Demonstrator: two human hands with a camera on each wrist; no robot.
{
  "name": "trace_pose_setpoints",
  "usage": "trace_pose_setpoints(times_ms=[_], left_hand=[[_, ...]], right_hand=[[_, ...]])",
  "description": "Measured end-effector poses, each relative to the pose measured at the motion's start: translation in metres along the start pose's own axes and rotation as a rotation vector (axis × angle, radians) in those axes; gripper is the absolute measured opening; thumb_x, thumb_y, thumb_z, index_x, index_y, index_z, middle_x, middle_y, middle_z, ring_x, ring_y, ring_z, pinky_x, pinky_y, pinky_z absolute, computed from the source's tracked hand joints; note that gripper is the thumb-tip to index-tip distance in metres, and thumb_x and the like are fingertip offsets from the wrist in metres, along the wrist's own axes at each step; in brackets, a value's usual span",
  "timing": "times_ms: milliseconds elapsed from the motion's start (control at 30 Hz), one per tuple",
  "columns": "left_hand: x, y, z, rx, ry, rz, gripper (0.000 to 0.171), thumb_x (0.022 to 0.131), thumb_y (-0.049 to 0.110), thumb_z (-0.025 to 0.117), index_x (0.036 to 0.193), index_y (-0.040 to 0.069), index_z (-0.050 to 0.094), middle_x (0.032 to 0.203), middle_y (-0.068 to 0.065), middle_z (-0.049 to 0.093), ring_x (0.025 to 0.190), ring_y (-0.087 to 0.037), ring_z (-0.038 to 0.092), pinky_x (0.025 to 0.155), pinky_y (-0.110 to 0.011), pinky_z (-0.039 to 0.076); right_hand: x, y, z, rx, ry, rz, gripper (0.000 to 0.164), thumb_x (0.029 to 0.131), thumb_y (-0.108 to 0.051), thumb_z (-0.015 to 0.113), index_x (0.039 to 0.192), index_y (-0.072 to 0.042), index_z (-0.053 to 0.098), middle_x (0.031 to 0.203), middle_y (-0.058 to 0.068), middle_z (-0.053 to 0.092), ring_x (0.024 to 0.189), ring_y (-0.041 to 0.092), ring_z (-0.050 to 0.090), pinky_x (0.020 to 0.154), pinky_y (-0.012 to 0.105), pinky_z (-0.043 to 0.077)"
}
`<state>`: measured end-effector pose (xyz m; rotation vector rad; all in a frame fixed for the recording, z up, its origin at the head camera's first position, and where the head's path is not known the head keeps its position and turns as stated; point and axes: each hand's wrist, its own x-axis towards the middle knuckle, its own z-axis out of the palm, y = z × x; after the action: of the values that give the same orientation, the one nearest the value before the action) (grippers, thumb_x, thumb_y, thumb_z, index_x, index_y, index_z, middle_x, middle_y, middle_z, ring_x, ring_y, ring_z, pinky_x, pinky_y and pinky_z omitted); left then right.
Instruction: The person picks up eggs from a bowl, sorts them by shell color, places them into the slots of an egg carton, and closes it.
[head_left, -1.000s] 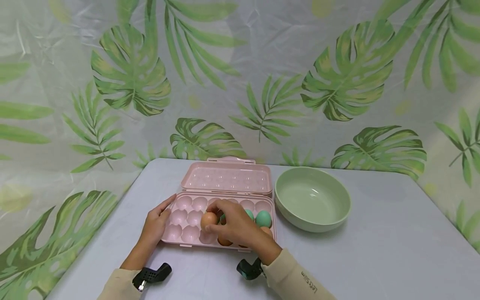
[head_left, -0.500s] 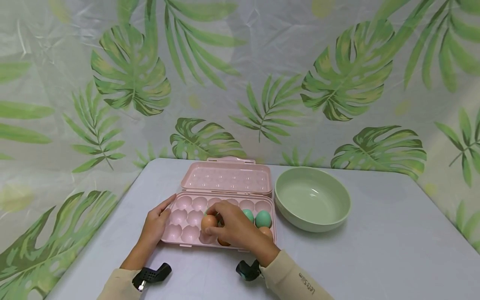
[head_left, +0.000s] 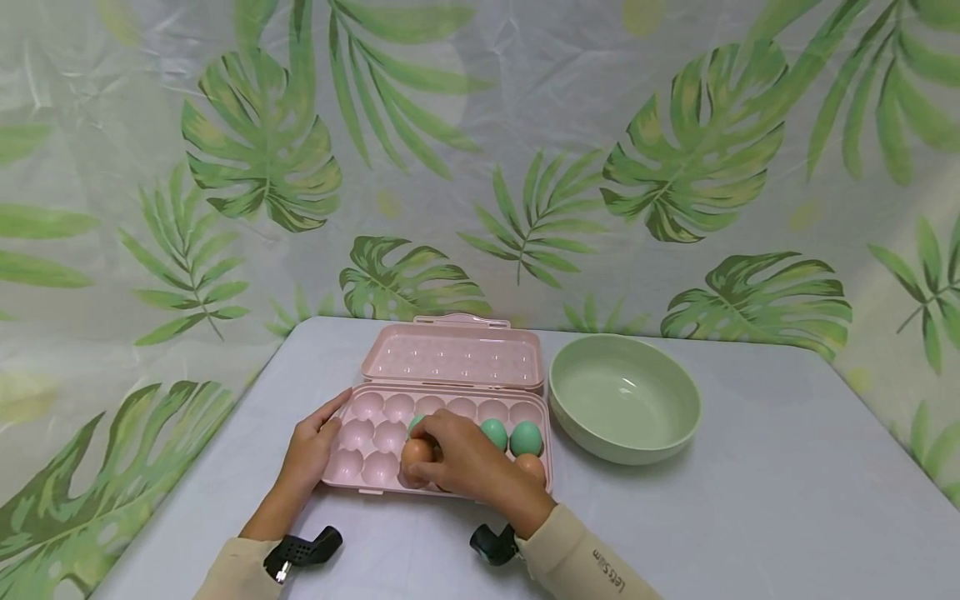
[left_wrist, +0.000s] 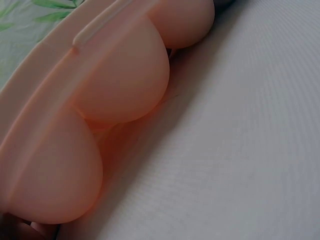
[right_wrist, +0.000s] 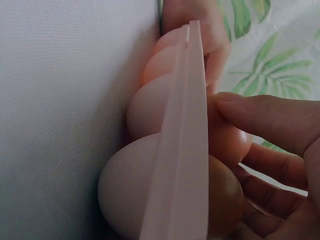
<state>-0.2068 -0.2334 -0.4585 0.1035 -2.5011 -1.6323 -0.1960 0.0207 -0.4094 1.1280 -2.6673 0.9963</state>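
A pink egg box (head_left: 382, 468) lies open, its lid (head_left: 453, 354) folded back. My left hand (head_left: 311, 450) holds the left end of its tray. Between thumb and fingers, my right hand (head_left: 468, 454) grips a brown egg (head_left: 416, 457) low in a front-row cup. In the right wrist view, this brown egg (right_wrist: 227, 132) sits behind the tray's rim with the thumb on it, and another brown egg (right_wrist: 225, 197) rests in the nearer cup. Green eggs (head_left: 527, 438) fill part of the middle row, and a brown egg (head_left: 531, 468) is at the front right. My right hand hides some cups.
A light green bowl (head_left: 626, 400) stands just right of the egg box. The white table (head_left: 750, 500) extends to the right and in front. A leaf-patterned sheet (head_left: 525, 125) hangs behind the table.
My right hand has lowered the brown egg into the front-row cup, moving slightly down. More of the green eggs now shows beside the hand. The left hand has stayed in place.
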Motion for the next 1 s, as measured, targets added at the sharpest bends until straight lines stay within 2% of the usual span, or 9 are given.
trace_pose_setpoints(times_ms=[233, 567, 1000], left_hand=[[0.0002, 0.0007, -0.0001, 0.001, 0.000, -0.006, 0.044, 0.101, 0.010, 0.037, 0.144, 0.010, 0.047, 0.151, -0.007, 0.040, 0.143, -0.025, 0.026, 0.117, -0.044, 0.020], [0.0001, 0.0027, 0.0000, -0.006, -0.009, -0.019, 0.044, 0.102, 0.011, 0.036, 0.145, 0.011, 0.045, 0.152, -0.007, 0.038, 0.144, -0.024, 0.024, 0.117, -0.044, 0.019], [0.0008, 0.0010, -0.0003, 0.000, -0.009, -0.005, 0.044, 0.101, 0.009, 0.037, 0.144, 0.009, 0.045, 0.151, -0.007, 0.039, 0.143, -0.025, 0.025, 0.117, -0.044, 0.020]], right_hand=[[0.0010, -0.0021, 0.0004, -0.013, -0.028, 0.022, 0.032, 0.079, -0.023, 0.079, 0.106, -0.011, 0.068, 0.098, -0.005, 0.062, 0.085, 0.007, 0.055, 0.077, 0.019, 0.047], [-0.0016, -0.0052, 0.0007, -0.075, -0.042, 0.008, 0.029, 0.081, -0.022, 0.075, 0.106, -0.011, 0.068, 0.098, -0.003, 0.062, 0.083, 0.007, 0.054, 0.075, 0.019, 0.046], [-0.0012, -0.0047, 0.0011, -0.078, -0.047, 0.015, 0.029, 0.080, -0.021, 0.076, 0.107, -0.012, 0.068, 0.099, -0.003, 0.061, 0.084, 0.007, 0.054, 0.076, 0.019, 0.047]])
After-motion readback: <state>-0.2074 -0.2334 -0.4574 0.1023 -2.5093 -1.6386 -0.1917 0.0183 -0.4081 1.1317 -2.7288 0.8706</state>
